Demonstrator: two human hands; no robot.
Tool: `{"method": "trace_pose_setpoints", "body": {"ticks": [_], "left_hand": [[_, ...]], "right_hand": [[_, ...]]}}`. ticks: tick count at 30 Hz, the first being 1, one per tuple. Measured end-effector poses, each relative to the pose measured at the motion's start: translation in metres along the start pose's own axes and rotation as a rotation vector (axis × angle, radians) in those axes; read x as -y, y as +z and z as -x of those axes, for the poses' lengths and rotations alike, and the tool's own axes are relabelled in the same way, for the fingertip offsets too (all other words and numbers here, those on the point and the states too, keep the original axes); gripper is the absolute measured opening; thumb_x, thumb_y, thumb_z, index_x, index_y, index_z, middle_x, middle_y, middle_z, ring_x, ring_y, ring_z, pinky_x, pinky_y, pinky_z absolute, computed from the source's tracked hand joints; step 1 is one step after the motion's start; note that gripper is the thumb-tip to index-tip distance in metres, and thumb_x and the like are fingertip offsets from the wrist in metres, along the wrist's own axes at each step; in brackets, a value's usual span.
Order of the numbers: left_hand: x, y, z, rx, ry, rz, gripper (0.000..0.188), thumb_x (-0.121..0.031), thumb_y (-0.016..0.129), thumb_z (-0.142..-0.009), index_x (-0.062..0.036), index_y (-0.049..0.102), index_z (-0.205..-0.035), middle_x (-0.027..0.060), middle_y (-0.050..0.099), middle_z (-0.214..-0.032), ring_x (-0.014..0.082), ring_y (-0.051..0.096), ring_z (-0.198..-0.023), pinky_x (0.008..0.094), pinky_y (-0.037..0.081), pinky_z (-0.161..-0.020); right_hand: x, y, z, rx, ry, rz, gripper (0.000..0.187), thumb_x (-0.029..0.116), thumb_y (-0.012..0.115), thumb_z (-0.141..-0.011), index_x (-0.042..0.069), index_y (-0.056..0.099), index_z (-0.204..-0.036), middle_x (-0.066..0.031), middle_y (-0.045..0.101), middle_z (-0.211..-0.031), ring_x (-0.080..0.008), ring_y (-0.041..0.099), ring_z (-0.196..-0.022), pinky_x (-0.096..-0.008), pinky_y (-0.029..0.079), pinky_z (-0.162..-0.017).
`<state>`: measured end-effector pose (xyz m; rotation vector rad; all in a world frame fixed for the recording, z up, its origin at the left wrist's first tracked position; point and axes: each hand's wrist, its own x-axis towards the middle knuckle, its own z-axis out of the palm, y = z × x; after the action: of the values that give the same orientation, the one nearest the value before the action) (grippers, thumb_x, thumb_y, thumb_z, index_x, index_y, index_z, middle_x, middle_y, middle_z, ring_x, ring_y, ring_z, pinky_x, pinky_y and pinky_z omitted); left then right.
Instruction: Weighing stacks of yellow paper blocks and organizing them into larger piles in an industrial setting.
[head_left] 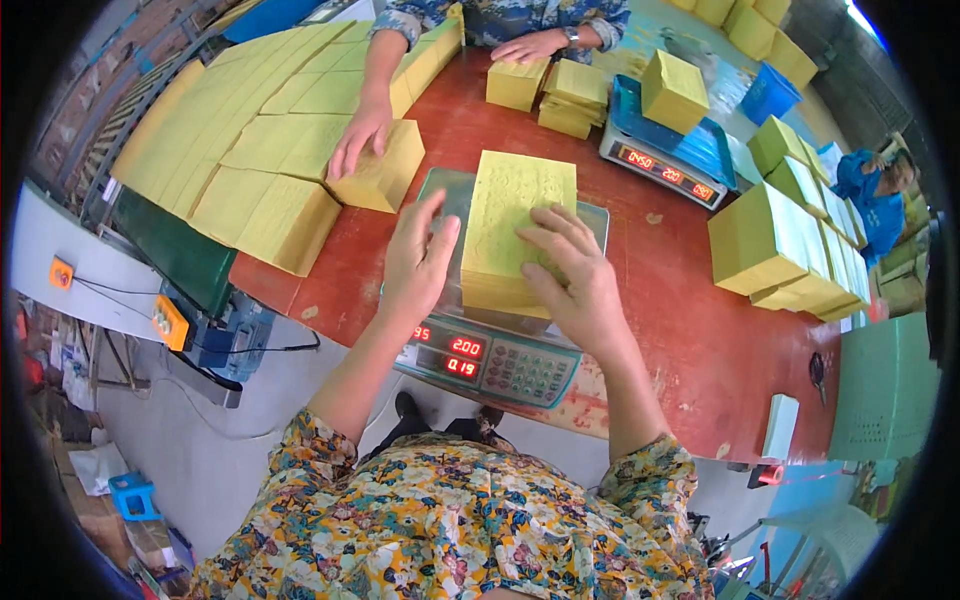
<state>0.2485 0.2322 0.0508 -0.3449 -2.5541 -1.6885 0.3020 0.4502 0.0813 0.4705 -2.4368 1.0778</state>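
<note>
In the head view, the tall block of yellow, paper-like sheets (pixel 515 195) stands on the teal-framed digital scale (pixel 572 362), at one o'clock from centre. The bare right hand (pixel 572 272) lays loosely bent fingers on its top, clasping nothing; the bare left hand (pixel 418 262) is spread, empty, at the block's nine o'clock. A light, level touch seems best — leaning would skew the reading. The red-lit display (pixel 465 347) shows digits, partly covered by the left wrist; no brand is legible.

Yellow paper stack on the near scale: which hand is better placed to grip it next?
Right, probably. The right hand reaches over the yellow paper stack, seemingly touching it; the left hand is open off the stack's left side, with a visible gap.
</note>
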Motion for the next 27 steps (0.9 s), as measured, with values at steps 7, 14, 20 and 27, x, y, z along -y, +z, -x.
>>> {"method": "trace_pose_setpoints", "body": {"ticks": [7,14,20,27], "left_hand": [[-0.037,0.003,0.03,0.05,0.637,-0.391,0.078,-0.034,0.073,-0.083,-0.0023,0.04,-0.146,0.0216,0.033,-0.153,0.0412,0.034,-0.14,0.0472,0.029,-0.115],[0.041,-0.05,0.026,-0.246,0.041,0.166,0.083,-0.046,0.071,-0.087,0.0031,0.037,-0.146,0.0203,0.037,-0.151,0.0358,0.039,-0.138,0.0463,0.034,-0.113],[0.163,-0.087,-0.081,-0.304,-0.662,1.031,0.056,-0.041,0.068,-0.091,-0.0055,0.052,-0.131,0.0114,0.06,-0.112,0.0257,0.06,-0.096,0.041,0.054,-0.082],[0.18,-0.039,-0.145,-0.423,-0.656,0.816,0.047,-0.037,0.073,-0.086,-0.0038,0.06,-0.117,0.012,0.064,-0.105,0.0236,0.065,-0.085,0.0364,0.055,-0.062]], "right_hand": [[-0.049,-0.019,-0.054,-0.198,0.24,-0.42,0.033,0.008,0.059,-0.094,0.0,0.061,-0.126,-0.0115,0.066,-0.121,-0.0166,0.061,-0.109,-0.032,0.049,-0.094],[-0.047,-0.026,-0.041,-0.368,0.31,-0.438,0.04,0.007,0.057,-0.095,-0.002,0.055,-0.134,-0.0119,0.06,-0.132,-0.0205,0.057,-0.12,-0.0325,0.043,-0.102],[0.02,-0.029,-0.004,-0.448,0.294,-0.393,0.032,0.003,0.053,-0.095,-0.006,0.058,-0.126,-0.0151,0.063,-0.126,-0.0215,0.058,-0.119,-0.0338,0.043,-0.104],[0.083,0.005,0.039,-0.53,0.335,-0.391,0.034,0.007,0.054,-0.094,-0.008,0.058,-0.124,-0.0176,0.063,-0.124,-0.0241,0.061,-0.115,-0.0378,0.047,-0.1]]}}
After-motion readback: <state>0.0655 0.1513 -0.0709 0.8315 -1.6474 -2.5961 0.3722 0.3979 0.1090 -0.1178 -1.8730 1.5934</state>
